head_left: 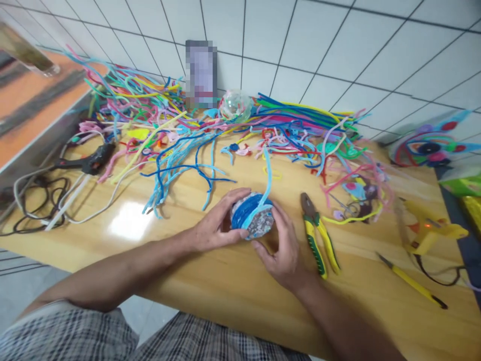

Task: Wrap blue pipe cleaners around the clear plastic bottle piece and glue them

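Between my two hands is a rounded grey speckled ball (262,223), partly wrapped in dark blue pipe cleaner. A light blue pipe cleaner (268,173) runs over it, and its loose end sticks up away from me. My left hand (221,220) grips the ball's left side, thumb at the lower front and fingers behind. On the other side my right hand (283,245) has its fingers against the right edge, with the thumb apart below. Just right of that hand lie pliers (315,235) with yellow and green handles.
Loose pipe cleaners (180,160) spread along the tiled wall. A black glue gun (92,160) with cords lies left; a yellow glue gun (432,233) stands right. A yellow-handled craft knife (413,283) lies near it. A clear ball (235,105) and a phone (202,75) are at the back.
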{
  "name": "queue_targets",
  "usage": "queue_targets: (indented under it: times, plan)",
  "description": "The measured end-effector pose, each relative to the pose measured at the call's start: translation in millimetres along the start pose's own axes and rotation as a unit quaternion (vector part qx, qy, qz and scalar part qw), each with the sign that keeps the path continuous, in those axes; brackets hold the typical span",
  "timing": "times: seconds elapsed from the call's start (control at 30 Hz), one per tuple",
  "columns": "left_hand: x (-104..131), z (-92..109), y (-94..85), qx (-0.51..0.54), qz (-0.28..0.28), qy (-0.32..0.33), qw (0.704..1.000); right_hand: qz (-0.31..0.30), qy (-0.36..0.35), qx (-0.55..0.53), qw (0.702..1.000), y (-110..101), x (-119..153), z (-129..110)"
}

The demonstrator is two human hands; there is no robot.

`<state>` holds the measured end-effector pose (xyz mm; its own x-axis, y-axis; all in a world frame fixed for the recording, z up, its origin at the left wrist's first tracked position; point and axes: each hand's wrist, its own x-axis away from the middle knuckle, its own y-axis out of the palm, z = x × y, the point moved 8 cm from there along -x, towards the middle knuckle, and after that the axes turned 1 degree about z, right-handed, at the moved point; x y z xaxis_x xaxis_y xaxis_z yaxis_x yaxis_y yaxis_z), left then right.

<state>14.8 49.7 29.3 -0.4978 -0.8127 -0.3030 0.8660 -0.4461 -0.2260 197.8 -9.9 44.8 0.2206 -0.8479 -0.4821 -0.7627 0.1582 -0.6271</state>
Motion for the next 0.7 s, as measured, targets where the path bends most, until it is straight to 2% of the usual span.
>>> queue_targets:
  times: [0.3, 0.7]
  plan:
    - [-6.8, -8.1, -2.4, -0.006, 0.011, -0.004, 1.0, 0.028, -0.034, 0.021, 0.999, 2.2, -4.1, 2.9]
    - [-17.9, 1.0, -2.4, -0.058, 0.016, 0.039, 0.997, 0.029, -0.037, 0.014, 0.999, 2.1, -1.9, 12.3]
